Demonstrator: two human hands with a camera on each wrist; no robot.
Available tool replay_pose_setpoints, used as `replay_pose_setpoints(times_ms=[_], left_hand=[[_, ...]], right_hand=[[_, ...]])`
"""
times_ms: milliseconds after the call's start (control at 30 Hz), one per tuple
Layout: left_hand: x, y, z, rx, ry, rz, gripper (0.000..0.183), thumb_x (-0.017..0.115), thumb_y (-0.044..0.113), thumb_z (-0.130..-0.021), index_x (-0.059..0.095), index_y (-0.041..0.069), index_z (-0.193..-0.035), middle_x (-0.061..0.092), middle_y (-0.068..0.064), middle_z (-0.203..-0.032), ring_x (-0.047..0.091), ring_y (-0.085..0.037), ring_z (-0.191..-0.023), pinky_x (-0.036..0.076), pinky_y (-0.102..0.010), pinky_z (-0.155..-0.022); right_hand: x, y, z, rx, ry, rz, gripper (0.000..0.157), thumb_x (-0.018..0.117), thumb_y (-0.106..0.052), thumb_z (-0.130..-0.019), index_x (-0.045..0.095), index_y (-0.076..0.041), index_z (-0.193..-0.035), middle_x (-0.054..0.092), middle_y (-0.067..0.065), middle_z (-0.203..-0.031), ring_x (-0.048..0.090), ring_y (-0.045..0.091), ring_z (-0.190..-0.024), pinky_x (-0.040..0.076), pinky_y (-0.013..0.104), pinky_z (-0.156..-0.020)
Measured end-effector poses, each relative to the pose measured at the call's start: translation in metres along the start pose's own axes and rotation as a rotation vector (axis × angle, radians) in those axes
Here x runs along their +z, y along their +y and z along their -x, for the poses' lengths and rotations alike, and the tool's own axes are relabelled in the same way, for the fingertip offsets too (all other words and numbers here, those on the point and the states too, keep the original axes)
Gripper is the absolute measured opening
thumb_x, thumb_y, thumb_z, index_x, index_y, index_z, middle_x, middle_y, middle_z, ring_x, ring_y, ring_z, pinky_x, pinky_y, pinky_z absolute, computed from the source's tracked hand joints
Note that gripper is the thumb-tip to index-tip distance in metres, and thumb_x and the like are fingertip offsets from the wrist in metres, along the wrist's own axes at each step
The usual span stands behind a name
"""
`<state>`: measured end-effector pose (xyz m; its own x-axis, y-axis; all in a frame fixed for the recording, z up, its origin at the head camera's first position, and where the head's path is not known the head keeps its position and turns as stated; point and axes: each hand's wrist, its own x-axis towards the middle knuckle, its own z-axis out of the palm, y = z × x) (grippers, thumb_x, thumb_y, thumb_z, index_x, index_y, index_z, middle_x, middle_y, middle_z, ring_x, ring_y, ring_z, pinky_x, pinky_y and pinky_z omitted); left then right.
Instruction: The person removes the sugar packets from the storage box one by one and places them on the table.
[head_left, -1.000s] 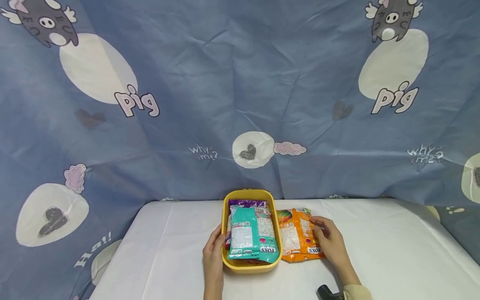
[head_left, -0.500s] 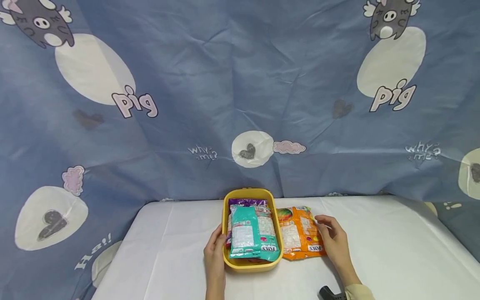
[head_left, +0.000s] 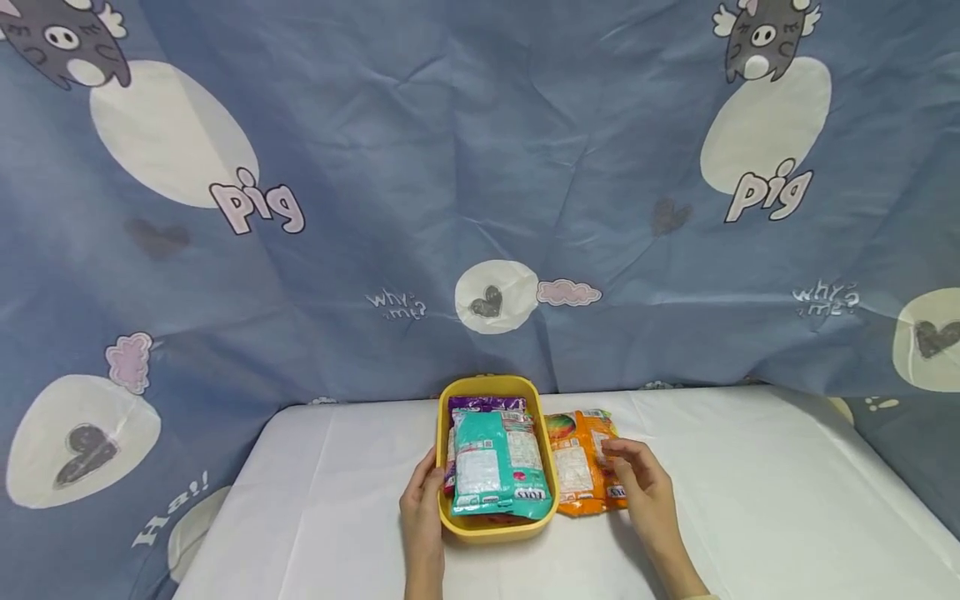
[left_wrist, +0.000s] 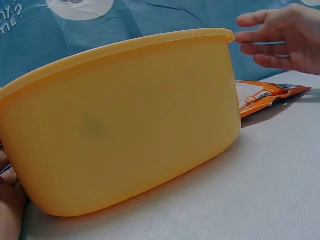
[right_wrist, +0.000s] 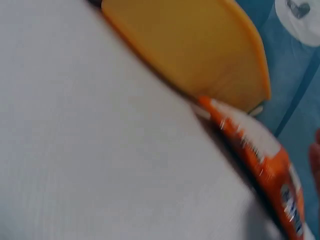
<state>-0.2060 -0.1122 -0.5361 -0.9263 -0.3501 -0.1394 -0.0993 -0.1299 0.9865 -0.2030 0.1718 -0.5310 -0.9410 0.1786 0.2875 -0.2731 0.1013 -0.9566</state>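
A yellow plastic tub [head_left: 498, 533] stands on the white table, with a teal candy packet [head_left: 506, 467] lying on top of a purple packet [head_left: 487, 403] inside it. My left hand [head_left: 422, 510] rests against the tub's left wall, most of its fingers hidden in the left wrist view. Just right of the tub lies an orange packet [head_left: 573, 471], flat on the cloth. Above its right part hovers my right hand [head_left: 651, 492], fingers loosely extended and holding nothing. The left wrist view shows a gap between that hand [left_wrist: 287, 37] and the orange packet [left_wrist: 270, 95].
White cloth [head_left: 765, 500] covers the table on both sides of the tub. A blue printed curtain [head_left: 637, 167] hangs directly behind the table's back edge, close to the tub.
My right hand has left the right edge of the orange packet and moved left, over it. The left hand stays at the tub. The whole head view has shifted slightly.
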Motion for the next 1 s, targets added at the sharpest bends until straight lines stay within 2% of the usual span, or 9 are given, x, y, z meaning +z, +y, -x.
replay_pose_setpoints(times_ms=[167, 367, 500, 667, 800, 1000], left_hand=[[0.002, 0.001, -0.001, 0.014, -0.007, -0.003, 0.042, 0.051, 0.029, -0.096, 0.051, 0.018, -0.136, 0.047, -0.003, -0.145, 0.036, -0.021, -0.139, 0.031, -0.038, -0.115], [0.001, -0.002, -0.002, -0.009, 0.01, -0.027, 0.042, 0.052, 0.032, -0.095, 0.052, 0.019, -0.135, 0.047, -0.004, -0.144, 0.039, -0.022, -0.137, 0.034, -0.041, -0.114], [0.001, -0.004, -0.001, -0.032, 0.019, -0.023, 0.043, 0.052, 0.033, -0.094, 0.052, 0.019, -0.135, 0.047, -0.004, -0.145, 0.038, -0.022, -0.137, 0.034, -0.042, -0.114], [0.001, -0.007, 0.004, -0.058, 0.005, -0.014, 0.044, 0.05, 0.033, -0.095, 0.05, 0.017, -0.137, 0.045, -0.007, -0.146, 0.038, -0.024, -0.137, 0.034, -0.043, -0.114], [0.002, -0.006, 0.002, -0.031, 0.008, -0.003, 0.044, 0.05, 0.033, -0.096, 0.05, 0.016, -0.137, 0.045, -0.007, -0.145, 0.038, -0.023, -0.136, 0.033, -0.044, -0.114], [0.003, -0.005, -0.003, -0.041, 0.026, -0.007, 0.042, 0.05, 0.031, -0.095, 0.052, 0.018, -0.136, 0.047, -0.004, -0.144, 0.04, -0.018, -0.134, 0.035, -0.041, -0.113]], right_hand=[[0.005, -0.01, 0.001, -0.006, -0.097, -0.019, 0.03, 0.05, -0.009, -0.096, 0.052, 0.002, -0.124, 0.054, 0.022, -0.126, 0.061, 0.019, -0.109, 0.055, 0.022, -0.085], [0.011, -0.019, 0.001, 0.013, -0.25, 0.016, 0.033, 0.053, -0.01, -0.095, 0.05, -0.006, -0.128, 0.053, 0.019, -0.13, 0.057, 0.023, -0.117, 0.053, 0.02, -0.089], [0.017, -0.024, 0.001, 0.003, -0.301, 0.05, 0.034, 0.054, -0.011, -0.095, 0.05, -0.006, -0.128, 0.053, 0.017, -0.13, 0.056, 0.023, -0.119, 0.051, 0.017, -0.093], [0.023, -0.028, 0.004, -0.019, -0.345, 0.017, 0.035, 0.053, -0.008, -0.095, 0.049, 0.0, -0.129, 0.048, 0.017, -0.136, 0.051, 0.028, -0.125, 0.046, 0.017, -0.1], [0.029, -0.032, 0.003, -0.039, -0.396, -0.022, 0.038, 0.053, -0.01, -0.095, 0.046, 0.0, -0.131, 0.042, 0.017, -0.142, 0.045, 0.037, -0.128, 0.047, 0.023, -0.102], [0.034, -0.038, 0.001, -0.042, -0.518, -0.107, 0.04, 0.051, -0.008, -0.095, 0.042, 0.002, -0.133, 0.033, 0.021, -0.147, 0.038, 0.036, -0.135, 0.042, 0.037, -0.106]])
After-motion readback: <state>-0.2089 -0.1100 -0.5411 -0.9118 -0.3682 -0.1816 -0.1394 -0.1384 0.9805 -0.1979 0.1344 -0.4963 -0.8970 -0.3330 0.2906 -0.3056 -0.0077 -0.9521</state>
